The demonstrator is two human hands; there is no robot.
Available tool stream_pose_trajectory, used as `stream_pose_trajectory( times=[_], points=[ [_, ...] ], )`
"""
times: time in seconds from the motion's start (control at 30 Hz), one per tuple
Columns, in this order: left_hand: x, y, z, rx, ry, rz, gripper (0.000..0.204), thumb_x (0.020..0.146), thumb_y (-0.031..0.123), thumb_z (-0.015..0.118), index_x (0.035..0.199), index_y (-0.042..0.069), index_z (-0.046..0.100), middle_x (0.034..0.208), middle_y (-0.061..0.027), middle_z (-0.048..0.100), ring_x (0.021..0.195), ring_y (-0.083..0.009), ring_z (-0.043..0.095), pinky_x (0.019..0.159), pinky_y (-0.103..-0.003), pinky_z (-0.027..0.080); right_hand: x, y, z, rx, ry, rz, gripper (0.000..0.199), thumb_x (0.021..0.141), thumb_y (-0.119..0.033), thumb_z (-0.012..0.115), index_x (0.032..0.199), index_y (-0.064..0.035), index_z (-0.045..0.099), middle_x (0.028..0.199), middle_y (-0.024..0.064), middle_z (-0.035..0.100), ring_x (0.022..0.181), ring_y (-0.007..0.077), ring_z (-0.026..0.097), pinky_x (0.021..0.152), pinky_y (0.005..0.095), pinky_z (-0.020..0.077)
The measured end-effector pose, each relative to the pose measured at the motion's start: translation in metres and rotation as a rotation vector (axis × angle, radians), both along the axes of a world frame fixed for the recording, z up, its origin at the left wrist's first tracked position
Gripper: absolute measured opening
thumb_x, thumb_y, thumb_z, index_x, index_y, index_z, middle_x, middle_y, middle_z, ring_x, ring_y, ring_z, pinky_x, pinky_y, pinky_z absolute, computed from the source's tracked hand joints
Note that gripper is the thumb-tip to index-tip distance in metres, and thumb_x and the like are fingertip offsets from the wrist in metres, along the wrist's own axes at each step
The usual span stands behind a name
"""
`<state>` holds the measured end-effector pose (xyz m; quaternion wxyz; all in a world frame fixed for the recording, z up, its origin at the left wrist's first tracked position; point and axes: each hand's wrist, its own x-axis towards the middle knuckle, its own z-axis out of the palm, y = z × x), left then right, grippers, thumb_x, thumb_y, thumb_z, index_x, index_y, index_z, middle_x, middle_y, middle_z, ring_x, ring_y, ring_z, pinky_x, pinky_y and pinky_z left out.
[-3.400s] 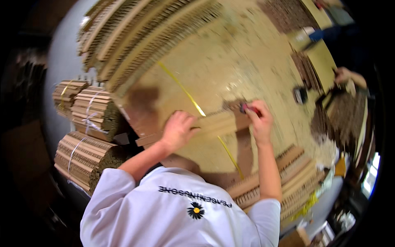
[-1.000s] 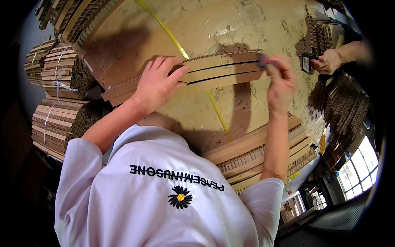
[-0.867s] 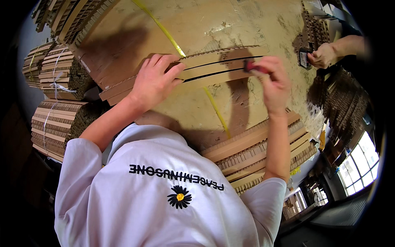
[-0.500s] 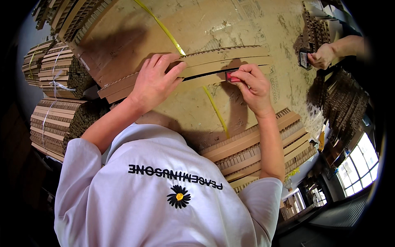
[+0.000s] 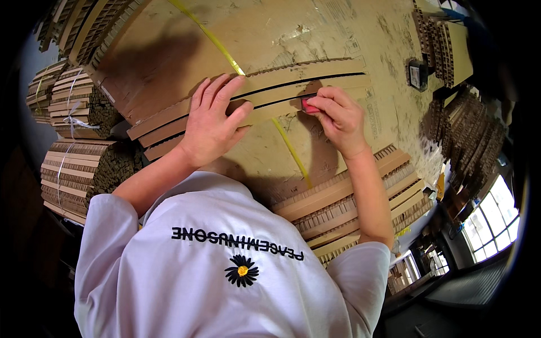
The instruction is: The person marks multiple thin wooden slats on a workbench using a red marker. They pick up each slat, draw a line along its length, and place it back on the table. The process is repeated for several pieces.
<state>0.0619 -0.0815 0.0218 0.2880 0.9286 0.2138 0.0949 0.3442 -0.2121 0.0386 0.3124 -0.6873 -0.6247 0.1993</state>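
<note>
Long, narrow honeycomb-cardboard strips (image 5: 307,87) lie side by side on the cardboard-covered work surface. My left hand (image 5: 214,121) rests on them toward their left end, fingers spread, holding nothing. In a pinch, my right hand (image 5: 341,121) grips a small red block (image 5: 309,105) against the nearest strip. Two dark lines (image 5: 315,81) run lengthwise along the strips; whether they are gaps or marks I cannot tell. The block meets the right end of the shorter one. My right fingers partly hide the block, and my left hand covers part of the strips.
A yellow strap (image 5: 214,39) crosses the surface beneath the strips. Tied cardboard bundles (image 5: 76,166) stand at left, more strips (image 5: 344,205) lie near my right forearm. A small black box (image 5: 417,75) sits far right, by stacked cardboard (image 5: 473,132).
Another person's hand has left the black box at right. My right hand and the red block have shifted slightly left. A thick dark line now shows along the farther strips.
</note>
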Motion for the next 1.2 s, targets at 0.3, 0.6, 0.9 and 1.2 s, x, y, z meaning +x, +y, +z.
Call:
stream_pose_trajectory(
  times=[0.3, 0.6, 0.9, 1.2],
  points=[
    [-0.005, -0.001, -0.007, -0.008, -0.031, 0.017, 0.051, 0.074, 0.023, 0.088, 0.121, 0.016, 0.071, 0.155, -0.0156, 0.050, 0.143, -0.0399, 0.046, 0.120, -0.061, 0.034, 0.003, -0.001, -0.006, -0.052, 0.042, 0.028, 0.027, 0.078, 0.005, 0.084, 0.100, -0.0069, 0.077, 0.100, 0.0082, 0.070, 0.081, 0.0232, 0.070, 0.067, 0.0307, 0.0551],
    [-0.005, -0.001, -0.010, 0.026, -0.082, 0.026, 0.048, 0.074, 0.022, 0.087, 0.119, 0.016, 0.071, 0.154, -0.0156, 0.052, 0.140, -0.0394, 0.050, 0.117, -0.060, 0.038, 0.002, 0.005, 0.010, -0.136, 0.038, 0.000, 0.022, 0.081, -0.001, 0.083, 0.099, -0.0116, 0.077, 0.099, 0.0040, 0.073, 0.076, 0.0223, 0.069, 0.066, 0.0334, 0.0560],
    [-0.007, -0.002, -0.014, 0.038, -0.098, 0.025, 0.053, 0.071, 0.019, 0.087, 0.121, 0.015, 0.071, 0.155, -0.0182, 0.052, 0.141, -0.0410, 0.049, 0.117, -0.061, 0.039, 0.019, 0.000, 0.021, 0.189, 0.888, -0.738, 0.025, 0.087, 0.001, 0.082, 0.111, -0.0058, 0.077, 0.102, 0.0050, 0.069, 0.094, 0.0164, 0.064, 0.083, 0.0278, 0.0531],
    [-0.007, -0.002, -0.012, 0.030, -0.103, 0.035, 0.046, 0.074, 0.017, 0.082, 0.119, 0.016, 0.071, 0.153, -0.0160, 0.053, 0.139, -0.0390, 0.050, 0.117, -0.059, 0.040, -0.031, 0.027, 0.011, 0.048, 0.035, -0.002, 0.028, 0.073, -0.008, 0.090, 0.099, -0.0134, 0.080, 0.093, 0.0008, 0.069, 0.085, 0.0236, 0.062, 0.073, 0.0360, 0.0486]
  ],
)
